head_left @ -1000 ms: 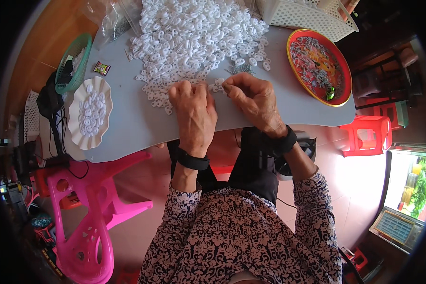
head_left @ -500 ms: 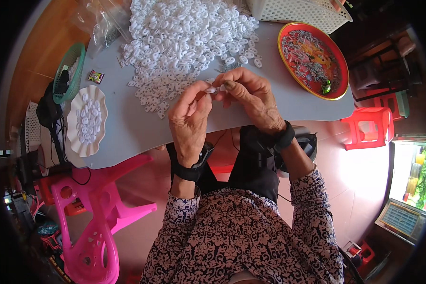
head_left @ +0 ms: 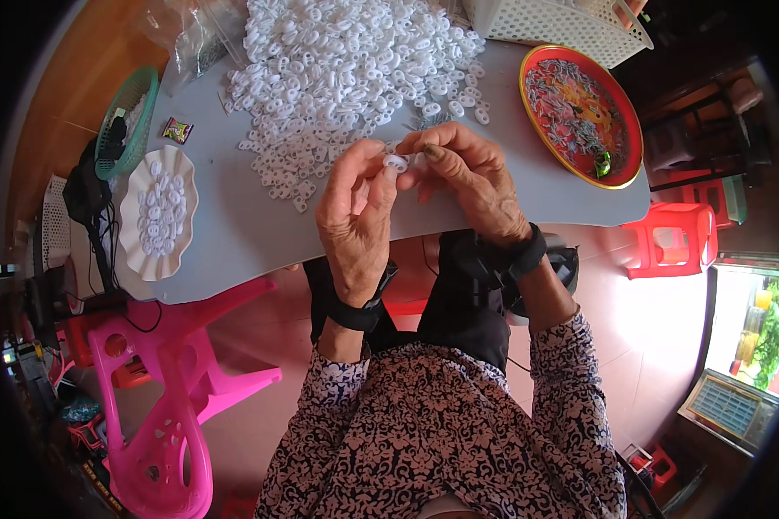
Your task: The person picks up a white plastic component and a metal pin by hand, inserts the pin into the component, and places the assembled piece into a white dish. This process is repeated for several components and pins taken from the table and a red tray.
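Observation:
My left hand (head_left: 359, 221) is closed in a pinch on a white oval plastic piece with holes (head_left: 396, 162), held just above the table's near side. Close against it, my right hand (head_left: 485, 190) pinches a small whitish piece (head_left: 420, 161) between thumb and forefinger; its shape is mostly hidden by the fingers. Just beyond my hands spreads a heap of white oval pieces (head_left: 346, 69), with smaller white holed pieces (head_left: 290, 169) along its near left side. A wavy-edged white dish (head_left: 132, 221) at the left holds more white ovals.
At the right of the grey table (head_left: 242, 233), a red round tray (head_left: 629, 121) holds small grey pieces and a green wrapper. A white perforated basket (head_left: 571, 35) stands behind it. A green basket (head_left: 150, 95) and a wrapped sweet (head_left: 177, 130) are at the left. Pink (head_left: 160, 372) and red (head_left: 671, 242) plastic seats flank the table.
The white oval in my left fingers has turned and shows more of its holed face. Both hands stay close together. The whole view has shifted slightly.

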The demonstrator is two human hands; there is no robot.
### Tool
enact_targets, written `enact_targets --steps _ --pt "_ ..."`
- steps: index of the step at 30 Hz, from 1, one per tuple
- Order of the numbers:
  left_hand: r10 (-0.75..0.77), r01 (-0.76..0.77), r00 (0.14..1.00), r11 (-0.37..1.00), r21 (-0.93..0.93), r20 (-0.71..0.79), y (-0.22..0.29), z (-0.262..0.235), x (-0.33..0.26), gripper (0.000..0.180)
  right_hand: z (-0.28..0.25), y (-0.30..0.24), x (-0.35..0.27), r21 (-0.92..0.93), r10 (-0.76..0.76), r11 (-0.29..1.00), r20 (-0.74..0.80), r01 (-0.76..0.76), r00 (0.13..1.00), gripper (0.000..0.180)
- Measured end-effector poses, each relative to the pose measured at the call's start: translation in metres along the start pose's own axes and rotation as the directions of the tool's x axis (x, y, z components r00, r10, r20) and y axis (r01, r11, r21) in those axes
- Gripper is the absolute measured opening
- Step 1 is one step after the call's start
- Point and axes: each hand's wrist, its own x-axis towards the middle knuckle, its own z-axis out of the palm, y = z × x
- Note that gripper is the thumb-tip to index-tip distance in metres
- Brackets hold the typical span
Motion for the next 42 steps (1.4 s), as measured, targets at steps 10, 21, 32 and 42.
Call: enact_targets --steps 10,21,32,42 --pt "-0.146 0.138 0.983 0.987 0.076 0.108 0.004 -0.007 0.003 0.015 -0.004 0.008 0.001 0.044 -0.090 0.995 -0.063 0.093 0.994 0.015" --pt "-0.384 0.381 0.923 0.896 -0.231 0.033 0.003 -0.007 0.010 0.016 0.000 0.011 -0.003 -0.118 -0.067 0.991 0.019 0.069 0.998 0.013" --pt "-0.309 0.290 0.937 0.948 0.127 0.162 0.013 -0.016 0.018 0.016 0.000 0.012 -0.002 -0.029 -0.090 0.995 0.095 0.093 0.991 0.021" --pt "-0.263 0.172 0.907 0.944 0.282 0.329 0.019 -0.025 0.020 0.016 -0.001 0.009 -0.003 -0.279 -0.069 0.954 0.147 0.108 0.987 0.025"
